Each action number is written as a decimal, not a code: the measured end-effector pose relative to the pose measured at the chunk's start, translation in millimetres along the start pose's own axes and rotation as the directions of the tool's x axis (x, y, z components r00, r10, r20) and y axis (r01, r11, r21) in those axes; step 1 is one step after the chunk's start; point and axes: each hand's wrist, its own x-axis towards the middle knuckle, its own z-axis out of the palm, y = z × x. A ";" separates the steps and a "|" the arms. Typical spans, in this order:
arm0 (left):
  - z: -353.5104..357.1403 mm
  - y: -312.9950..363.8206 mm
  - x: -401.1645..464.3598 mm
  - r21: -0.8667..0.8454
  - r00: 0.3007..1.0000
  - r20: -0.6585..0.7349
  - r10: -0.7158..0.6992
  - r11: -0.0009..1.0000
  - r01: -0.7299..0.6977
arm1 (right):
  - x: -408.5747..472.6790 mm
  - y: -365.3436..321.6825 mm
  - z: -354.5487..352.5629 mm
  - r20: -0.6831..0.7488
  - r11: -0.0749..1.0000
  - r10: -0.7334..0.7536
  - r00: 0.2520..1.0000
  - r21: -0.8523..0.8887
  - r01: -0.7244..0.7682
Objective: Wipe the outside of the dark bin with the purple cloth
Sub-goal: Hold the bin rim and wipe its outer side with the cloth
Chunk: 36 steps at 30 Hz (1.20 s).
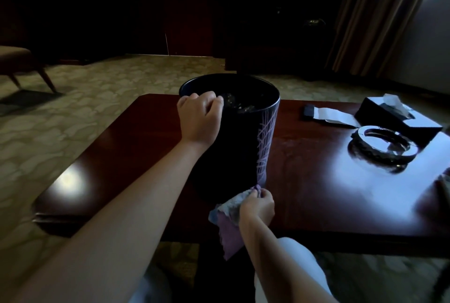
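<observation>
Bin [233, 146] sits mid-surface; left hand [198, 117] fingers hook its 10 o'clock rim to steady it; right hand [258, 205] fingers pinch purple cloth [231, 229] against its base.

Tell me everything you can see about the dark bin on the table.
The dark bin is a round, glossy black container, upright on the reddish wooden table, tapering slightly toward its base. Pale branching lines mark its right side. Something crumpled and shiny lies inside. The left hand grips its near rim; the right hand holds the purple cloth at its lower wall.
</observation>
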 end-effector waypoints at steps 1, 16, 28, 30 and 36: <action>1.3 -0.1 0.2 0.023 1.000 -0.007 -0.001 1.000 0.001 | 0.4 -2.0 -0.3 -0.003 1.000 -0.001 1.000 0.010 0.001; 9.7 -1.8 -0.6 0.071 0.994 -0.083 -0.065 0.995 0.071 | 9.9 5.1 -10.3 0.071 0.982 -0.187 0.980 -0.006 0.188; 14.4 -5.7 -5.7 0.037 0.989 -0.144 -0.009 0.999 0.014 | 24.6 19.2 -26.5 0.299 0.835 -0.352 0.887 -0.328 0.442; 15.4 -7.2 -6.3 0.025 0.988 -0.152 0.000 1.000 0.004 | 29.1 13.5 -24.3 0.258 0.873 -0.310 0.915 -0.304 0.381; 13.0 -8.5 -4.5 -0.035 0.992 -0.119 -0.037 0.999 0.033 | 42.7 5.3 -21.9 0.218 0.927 -0.270 0.938 -0.205 0.314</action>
